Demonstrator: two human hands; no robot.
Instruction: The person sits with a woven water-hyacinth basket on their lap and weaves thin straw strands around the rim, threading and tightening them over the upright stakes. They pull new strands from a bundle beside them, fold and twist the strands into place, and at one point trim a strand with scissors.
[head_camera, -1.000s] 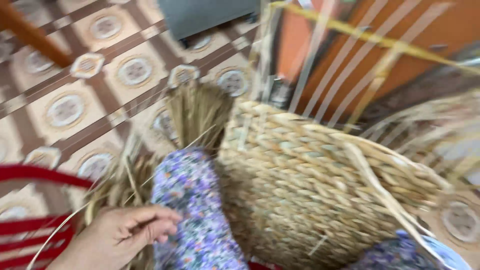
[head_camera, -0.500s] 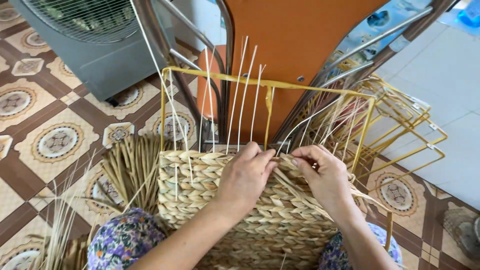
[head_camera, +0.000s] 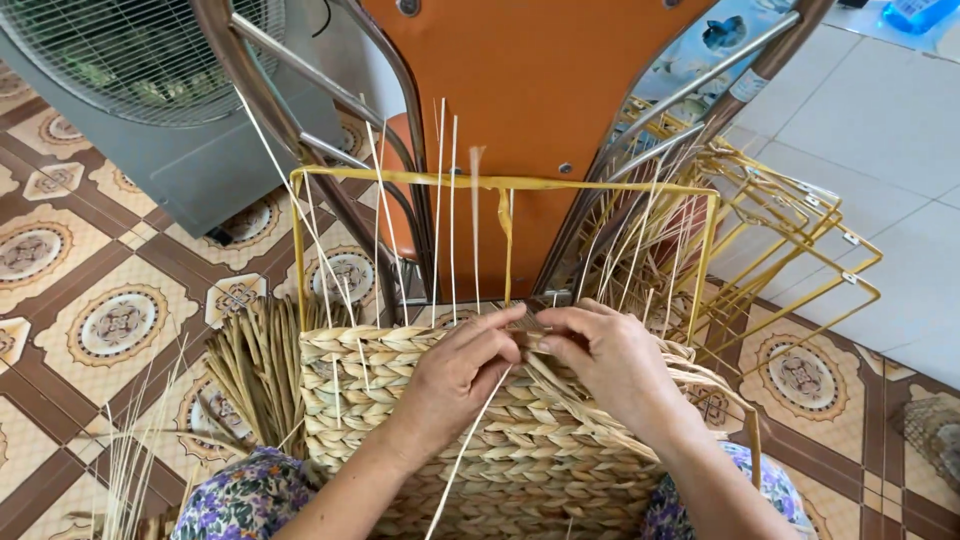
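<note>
Woven basket (head_camera: 480, 440) near, on my lap | my left hand (head_camera: 455, 375) and right hand (head_camera: 610, 365) pinch braided strand (head_camera: 528, 335) at rim | lower rows done; bare stakes (head_camera: 445, 210) to yellow frame (head_camera: 500, 183) remain.

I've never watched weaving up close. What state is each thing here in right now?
Woven basket: partly woven, upright stakes bare above.
Yellow wire frame: upright, inside the weave.
Left hand: pinching a strand at the rim.
Right hand: gripping the same spot.
Fan: blades hidden; cannot tell if running.
</note>
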